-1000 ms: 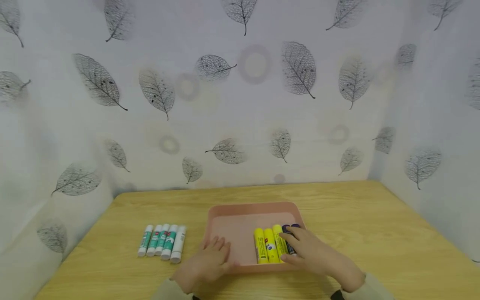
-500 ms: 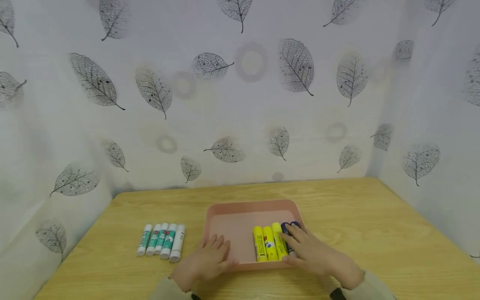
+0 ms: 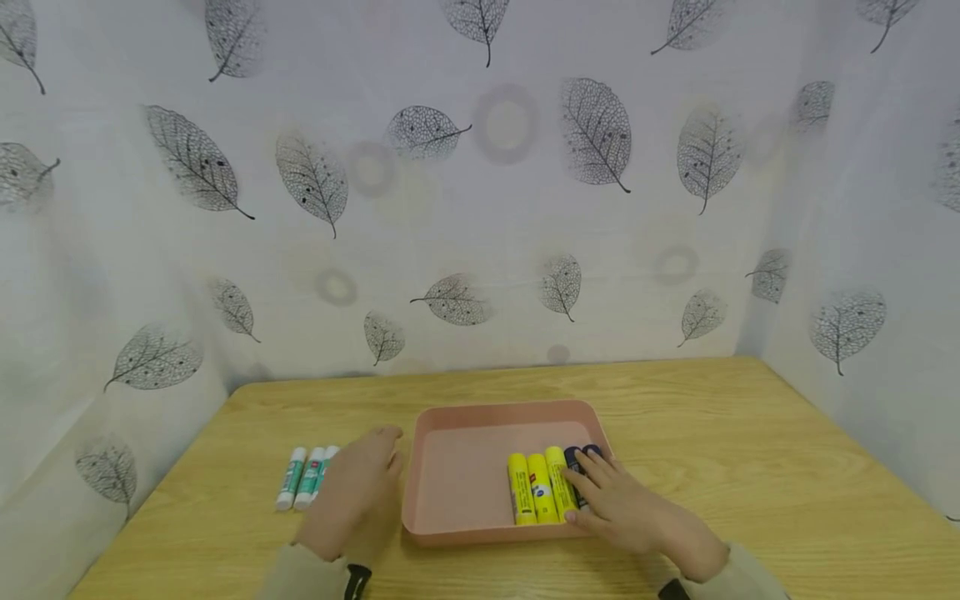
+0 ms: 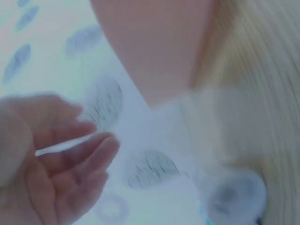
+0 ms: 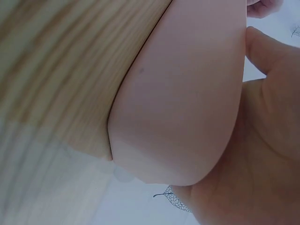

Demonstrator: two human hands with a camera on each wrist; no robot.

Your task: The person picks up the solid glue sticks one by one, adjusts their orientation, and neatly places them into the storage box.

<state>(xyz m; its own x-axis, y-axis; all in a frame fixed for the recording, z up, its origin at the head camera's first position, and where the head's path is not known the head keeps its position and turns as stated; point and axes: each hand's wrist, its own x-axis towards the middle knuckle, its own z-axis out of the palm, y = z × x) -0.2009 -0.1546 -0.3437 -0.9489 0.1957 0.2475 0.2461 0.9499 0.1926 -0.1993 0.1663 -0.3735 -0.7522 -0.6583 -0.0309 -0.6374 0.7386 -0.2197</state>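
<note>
My left hand (image 3: 354, 483) hovers over the right part of a row of white-and-green glue sticks (image 3: 291, 479), hiding some of them. Its fingers (image 4: 89, 154) are loosely bent in the left wrist view and hold nothing. A blurred round white end of a glue stick (image 4: 236, 197) shows below the hand's level there. My right hand (image 3: 626, 510) lies over the right front corner of the pink tray (image 3: 453, 487), fingers extended on the dark-blue-capped glue sticks (image 3: 573, 458). Three yellow glue sticks (image 3: 540, 490) lie side by side left of them.
All of this is on a light wooden table (image 3: 675, 417). Behind and at both sides hangs a white cloth (image 3: 510, 217) printed with grey leaves. In the right wrist view, the tray's outer wall (image 5: 178, 108) stands close against the palm.
My left hand has left the tray's left front corner and moved left over the white-and-green glue sticks. My right hand has stayed in place over the dark-capped ones.
</note>
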